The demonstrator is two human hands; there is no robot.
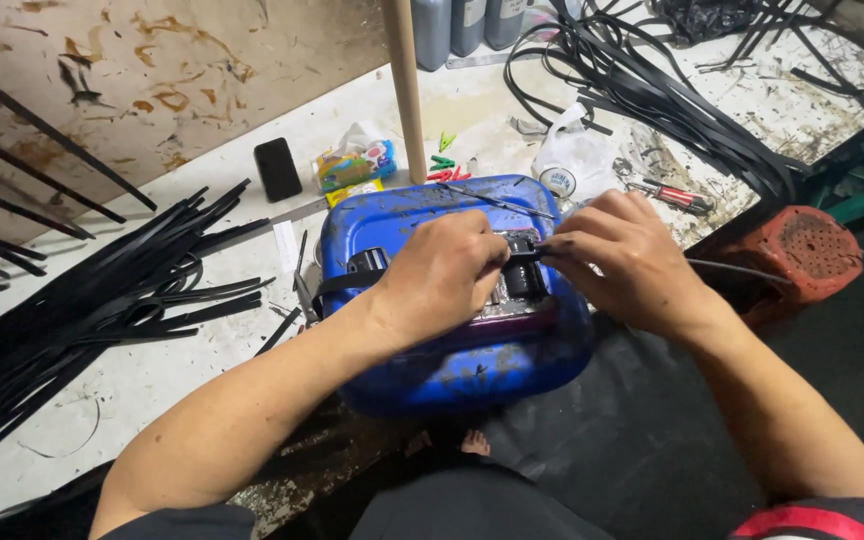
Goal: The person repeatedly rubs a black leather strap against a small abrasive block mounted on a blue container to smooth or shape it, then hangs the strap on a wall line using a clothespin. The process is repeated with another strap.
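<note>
A blue plastic jerrycan (452,370) lies on its side in front of me, smeared with dark grime. A black strap (352,278) runs across its top to a small black part (524,262) in the middle. My left hand (442,275) is closed over that part and the strap from the left. My right hand (627,255) pinches the same black piece from the right with thumb and fingertips. What sits under the left palm is hidden.
A heap of black rubber strips (102,300) lies at the left, and more (672,90) coil at the back right. A black phone (278,168), colourful packets (357,165), a white bag (572,160), a red-handled tool (677,197), a wooden pole (407,90) and a red perforated brick (802,250) surround the can.
</note>
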